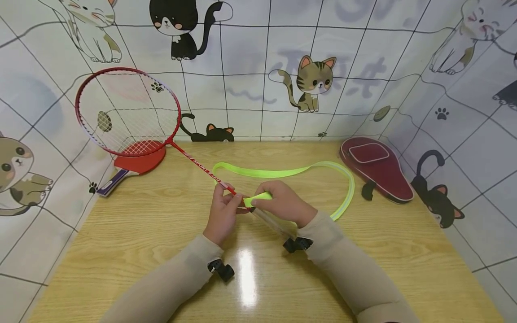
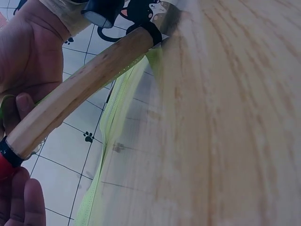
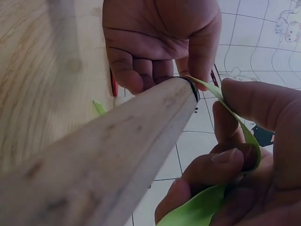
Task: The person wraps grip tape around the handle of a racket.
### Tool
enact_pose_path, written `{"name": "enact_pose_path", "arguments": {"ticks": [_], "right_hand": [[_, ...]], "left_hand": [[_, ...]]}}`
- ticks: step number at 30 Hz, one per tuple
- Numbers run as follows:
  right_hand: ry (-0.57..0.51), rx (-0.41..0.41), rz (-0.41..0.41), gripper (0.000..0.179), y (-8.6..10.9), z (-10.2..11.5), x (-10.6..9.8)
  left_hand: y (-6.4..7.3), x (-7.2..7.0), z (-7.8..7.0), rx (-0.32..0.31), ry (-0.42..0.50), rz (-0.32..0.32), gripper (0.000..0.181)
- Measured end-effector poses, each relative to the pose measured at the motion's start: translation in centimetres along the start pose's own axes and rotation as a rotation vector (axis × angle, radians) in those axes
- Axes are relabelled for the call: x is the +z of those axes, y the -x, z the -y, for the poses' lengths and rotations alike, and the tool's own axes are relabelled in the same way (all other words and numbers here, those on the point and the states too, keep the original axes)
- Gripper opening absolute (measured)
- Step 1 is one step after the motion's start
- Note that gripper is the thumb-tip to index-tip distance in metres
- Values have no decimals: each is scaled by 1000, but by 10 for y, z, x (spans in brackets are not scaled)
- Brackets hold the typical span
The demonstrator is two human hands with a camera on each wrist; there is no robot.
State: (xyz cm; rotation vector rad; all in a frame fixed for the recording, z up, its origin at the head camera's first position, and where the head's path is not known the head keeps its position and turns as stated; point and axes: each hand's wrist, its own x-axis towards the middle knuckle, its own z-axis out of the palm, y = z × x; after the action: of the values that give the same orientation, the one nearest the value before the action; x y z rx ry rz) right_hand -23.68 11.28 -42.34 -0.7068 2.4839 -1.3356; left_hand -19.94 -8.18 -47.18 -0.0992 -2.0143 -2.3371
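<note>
A red badminton racket [image 1: 194, 162] slants across the table, its strung head tilted up at the back left. My left hand [image 1: 223, 213] grips the shaft where it meets the bare wooden handle [image 3: 108, 150]; the thumb lies on the near end of a neon yellow-green strip [image 1: 278, 173]. My right hand [image 1: 280, 202] pinches that strip a short way from this end, holding it beside the top of the handle. From there the strip loops over the table behind the hands. In the left wrist view, the handle [image 2: 80, 89] shows a black band at each end.
A red table tennis bat [image 1: 151, 161] lies at the back left, partly behind the racket head. At the back right, a dark red bat case [image 1: 373, 166] rests close to the wall. Cat-patterned sheeting [image 1: 250, 80] surrounds the wooden table [image 1: 153, 229] at the back and sides.
</note>
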Motion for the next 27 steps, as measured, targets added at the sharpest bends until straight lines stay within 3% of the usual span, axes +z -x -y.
{"name": "enact_pose_path", "arguments": {"ticks": [5,11,27], "right_hand": [[18,59,-20,11,-1,0,4],[-1,70,-23,12,0,4,6],[39,48,-27,7,2,6,4]], "left_hand": [[-1,0,-1,-2,-41,-24,16],[-1,1,-1,-7,-23,-28,17],[-1,-2,1,-8,10,93,38]]}}
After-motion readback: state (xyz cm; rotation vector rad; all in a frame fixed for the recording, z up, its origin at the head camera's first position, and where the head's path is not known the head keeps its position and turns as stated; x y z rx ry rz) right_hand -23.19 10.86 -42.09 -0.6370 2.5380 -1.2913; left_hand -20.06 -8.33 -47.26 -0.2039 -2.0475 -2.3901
